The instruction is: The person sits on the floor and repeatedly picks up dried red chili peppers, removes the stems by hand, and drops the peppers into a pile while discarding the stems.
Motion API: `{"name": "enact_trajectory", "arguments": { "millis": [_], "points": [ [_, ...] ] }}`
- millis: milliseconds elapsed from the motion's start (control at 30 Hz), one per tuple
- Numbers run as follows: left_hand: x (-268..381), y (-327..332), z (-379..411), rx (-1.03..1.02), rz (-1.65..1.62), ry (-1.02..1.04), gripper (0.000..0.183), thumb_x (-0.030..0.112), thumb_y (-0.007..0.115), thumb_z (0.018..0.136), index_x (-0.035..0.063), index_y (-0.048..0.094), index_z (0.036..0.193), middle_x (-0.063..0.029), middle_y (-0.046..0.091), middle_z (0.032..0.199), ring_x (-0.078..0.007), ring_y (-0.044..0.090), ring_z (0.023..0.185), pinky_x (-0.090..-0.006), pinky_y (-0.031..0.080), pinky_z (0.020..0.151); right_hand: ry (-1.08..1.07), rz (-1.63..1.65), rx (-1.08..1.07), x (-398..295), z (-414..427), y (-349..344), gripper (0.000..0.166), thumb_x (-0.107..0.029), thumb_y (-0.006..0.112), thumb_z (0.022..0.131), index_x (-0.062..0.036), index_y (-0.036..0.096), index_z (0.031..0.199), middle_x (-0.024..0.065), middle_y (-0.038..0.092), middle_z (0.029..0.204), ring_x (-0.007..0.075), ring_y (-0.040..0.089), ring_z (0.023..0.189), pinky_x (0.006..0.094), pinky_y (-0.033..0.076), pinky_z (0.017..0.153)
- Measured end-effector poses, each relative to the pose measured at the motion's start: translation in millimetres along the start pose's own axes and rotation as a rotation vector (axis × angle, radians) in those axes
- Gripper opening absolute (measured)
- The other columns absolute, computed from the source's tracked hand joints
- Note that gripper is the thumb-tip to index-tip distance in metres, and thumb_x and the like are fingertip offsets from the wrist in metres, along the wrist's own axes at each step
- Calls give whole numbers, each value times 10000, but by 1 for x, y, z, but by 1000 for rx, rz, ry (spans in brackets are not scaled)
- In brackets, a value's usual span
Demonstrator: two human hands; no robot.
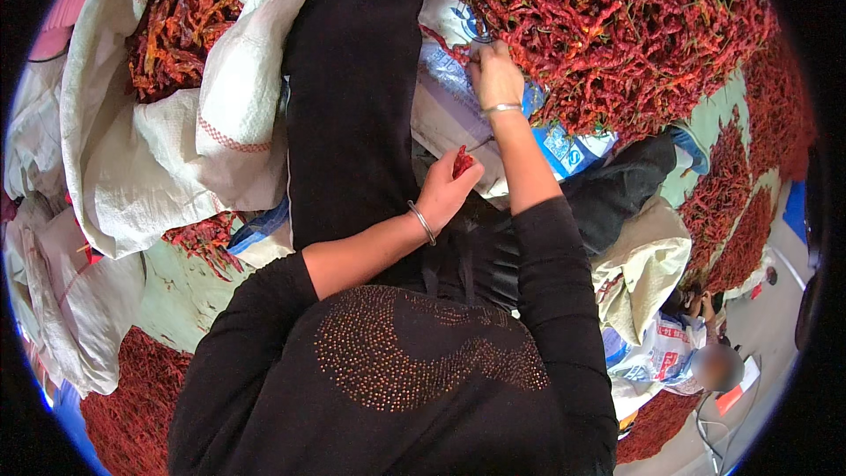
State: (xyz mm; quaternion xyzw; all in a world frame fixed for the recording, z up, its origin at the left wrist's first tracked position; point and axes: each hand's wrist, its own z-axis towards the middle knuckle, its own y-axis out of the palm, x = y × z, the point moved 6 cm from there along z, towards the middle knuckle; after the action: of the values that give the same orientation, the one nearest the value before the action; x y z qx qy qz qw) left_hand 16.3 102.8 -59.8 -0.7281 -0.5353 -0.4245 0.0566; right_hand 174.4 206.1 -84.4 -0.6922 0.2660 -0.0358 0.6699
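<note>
Several dried red chili peppers stick up from the curled fingers of my left hand point(449, 188), which is over my lap and wears a silver bangle. My right hand point(497, 76), also with a bangle, reaches forward to the left edge of a large heap of dried red chilies point(615, 33). Its fingers bend down over a printed plastic sack point(449, 76); their tips are hidden, so I cannot tell whether they grip anything. A few loose chilies point(444, 41) lie on the sack just left of these fingers.
At my left stands an open white woven sack point(152, 158) with dried chilies point(188, 26) inside. More chili heaps point(135, 403) lie at the lower left and along the right point(720, 192). Another person point(717, 367) is at the lower right beside printed sacks point(661, 347).
</note>
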Motion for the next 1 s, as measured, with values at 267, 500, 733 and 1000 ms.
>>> {"name": "enact_trajectory", "arguments": {
  "millis": [267, 500, 733, 1000],
  "points": [
    [3, 1, 0, 31, -254, -40, 150, 208, 599, 854, 77, 536, 887, 63, 418, 645, -38, 381, 538, -210, 326, 494, 16, 293, -2, 4, -101, -59, 127, -185, 563, 811, -64, 571, 848, 147, 596, 842, 338, 580, 765, 417, 454, 646],
    [-16, 7, 5, -87, -194, -163, 163, 241, 616, 845, 89, 569, 811, 42, 493, 690, -60, 416, 573, -229, 355, 524, -40, 270, 45, -16, -181, -69, 73, -102, 531, 818, -33, 538, 842, 144, 554, 772, 343, 557, 709, 413, 448, 612],
    [-10, 26, -5, -289, -437, -262, 182, 216, 483, 927, 72, 520, 823, 61, 434, 680, -37, 353, 549, -206, 301, 482, 359, 1439, -195, 3, -202, -40, 125, -115, 452, 937, -27, 523, 884, 23, 594, 822, 101, 559, 708, 250, 456, 657],
    [5, 27, -5, -327, -797, -383, 144, 183, 471, 926, 79, 474, 827, 67, 319, 603, -32, 320, 478, -176, 273, 437, 547, 2170, -58, 32, -186, -65, 136, -121, 545, 880, -19, 561, 969, 16, 529, 759, 109, 466, 609, 282, 429, 579]
  ]
}}
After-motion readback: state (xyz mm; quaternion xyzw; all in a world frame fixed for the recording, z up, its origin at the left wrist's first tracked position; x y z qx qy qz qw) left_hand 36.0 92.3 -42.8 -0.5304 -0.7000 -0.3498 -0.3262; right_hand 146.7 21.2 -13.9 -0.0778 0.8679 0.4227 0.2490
